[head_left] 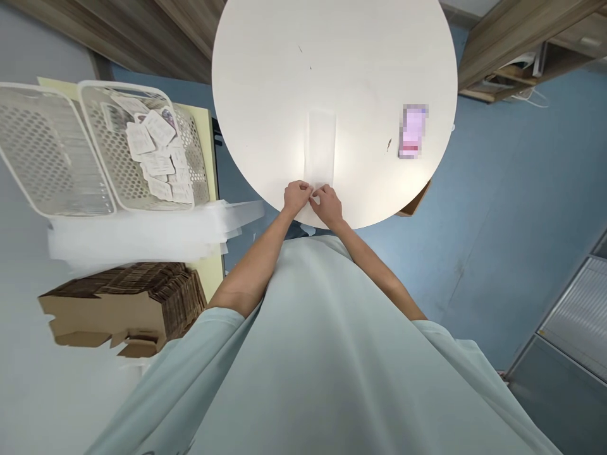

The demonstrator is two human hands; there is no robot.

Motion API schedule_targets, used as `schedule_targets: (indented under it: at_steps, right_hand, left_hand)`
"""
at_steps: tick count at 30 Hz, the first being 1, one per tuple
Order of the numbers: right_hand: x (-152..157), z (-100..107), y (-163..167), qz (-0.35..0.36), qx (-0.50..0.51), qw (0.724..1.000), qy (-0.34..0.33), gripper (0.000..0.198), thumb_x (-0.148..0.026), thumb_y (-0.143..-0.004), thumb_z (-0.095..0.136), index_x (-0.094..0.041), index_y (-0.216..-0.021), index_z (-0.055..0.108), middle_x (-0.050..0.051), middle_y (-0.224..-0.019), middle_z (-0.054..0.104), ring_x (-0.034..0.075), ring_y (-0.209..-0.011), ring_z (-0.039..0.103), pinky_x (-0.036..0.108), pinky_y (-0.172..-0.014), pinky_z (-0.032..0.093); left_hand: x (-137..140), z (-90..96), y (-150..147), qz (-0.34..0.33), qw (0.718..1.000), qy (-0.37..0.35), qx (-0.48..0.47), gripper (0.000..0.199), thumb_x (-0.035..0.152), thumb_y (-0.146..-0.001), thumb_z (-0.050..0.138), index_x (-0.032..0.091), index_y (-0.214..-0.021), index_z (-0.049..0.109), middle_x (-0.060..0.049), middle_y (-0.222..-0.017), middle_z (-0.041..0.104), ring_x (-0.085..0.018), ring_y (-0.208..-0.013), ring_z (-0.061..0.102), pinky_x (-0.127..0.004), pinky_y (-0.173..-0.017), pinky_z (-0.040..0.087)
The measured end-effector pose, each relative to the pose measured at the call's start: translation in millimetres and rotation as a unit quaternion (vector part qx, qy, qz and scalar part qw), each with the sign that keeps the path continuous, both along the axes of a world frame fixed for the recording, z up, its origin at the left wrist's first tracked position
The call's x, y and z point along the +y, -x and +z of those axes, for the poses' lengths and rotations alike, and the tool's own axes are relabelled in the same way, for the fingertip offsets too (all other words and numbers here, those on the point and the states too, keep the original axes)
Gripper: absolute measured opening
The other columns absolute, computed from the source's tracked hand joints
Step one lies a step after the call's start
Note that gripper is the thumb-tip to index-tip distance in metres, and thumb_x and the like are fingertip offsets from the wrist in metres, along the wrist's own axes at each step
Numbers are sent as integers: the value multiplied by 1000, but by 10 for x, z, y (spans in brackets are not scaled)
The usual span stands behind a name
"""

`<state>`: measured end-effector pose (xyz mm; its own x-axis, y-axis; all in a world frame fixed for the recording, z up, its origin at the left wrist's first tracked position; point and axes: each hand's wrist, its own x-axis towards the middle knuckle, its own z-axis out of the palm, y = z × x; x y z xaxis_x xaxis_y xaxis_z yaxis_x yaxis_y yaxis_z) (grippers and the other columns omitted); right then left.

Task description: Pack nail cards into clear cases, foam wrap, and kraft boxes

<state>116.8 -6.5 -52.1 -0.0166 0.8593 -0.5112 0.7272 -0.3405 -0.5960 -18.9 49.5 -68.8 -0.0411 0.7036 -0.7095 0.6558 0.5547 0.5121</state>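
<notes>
Straight ahead of my hands lies the film (321, 148), flat on the round white table (265, 95), its near end at my fingertips and its long axis running away from my body, almost square to the table's near edge. My right hand (328, 203) sits more directly in line with that end; my left hand (297, 196) comes in at its left corner, so neither has any real distance to cover. Thumb and finger of each are drawn together, close beside one another, and I judge both to be pinching the film's near end, though it is too thin to trace between them.

Counting, I have one film in front of me and one pink oblong (413, 131) over to the right, too blurred to identify. Off to my left are two baskets: the outer one (33, 145), and the inner one (202, 164) with white packets (159, 151) overlapping too much to number. Nearer me lie one pile of white sheets (137, 237) and one stack of folded cartons (114, 309), neither countable piece by piece.
</notes>
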Motion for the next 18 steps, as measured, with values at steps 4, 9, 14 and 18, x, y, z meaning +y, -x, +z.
schedule_targets:
  at_steps: [4,9,14,18]
  right_hand:
    - [-23,21,-105,-51,-17,999,-4,17,-32,-112,67,-21,-121,76,14,-137,68,32,-135,62,44,-105,59]
    - [-34,-67,-272,-129,-33,991,3,22,-33,-110,66,-21,-128,72,15,-136,70,31,-128,67,44,-107,59]
    - [26,-190,-296,-160,-28,986,30,29,-37,-108,69,-20,-132,70,16,-135,75,30,-123,72,45,-109,59]
    - [90,-230,-259,-175,-20,982,70,26,-39,-109,70,-20,-127,72,15,-129,79,31,-123,74,46,-111,59]
  left_hand:
    - [-3,-45,18,-23,999,-26,32,13,27,-101,66,23,-106,78,-12,-121,86,-32,-120,79,-47,-112,60]
    - [-39,-123,52,-30,997,-51,53,17,24,-103,59,27,-110,74,-13,-117,85,-35,-119,77,-52,-110,60]
    - [-60,-208,76,-55,994,-59,73,18,26,-104,56,27,-110,73,-14,-113,83,-38,-116,76,-57,-108,60]
    - [-72,-231,81,-89,989,-82,88,18,30,-106,54,27,-108,72,-15,-114,80,-38,-113,75,-58,-105,61]
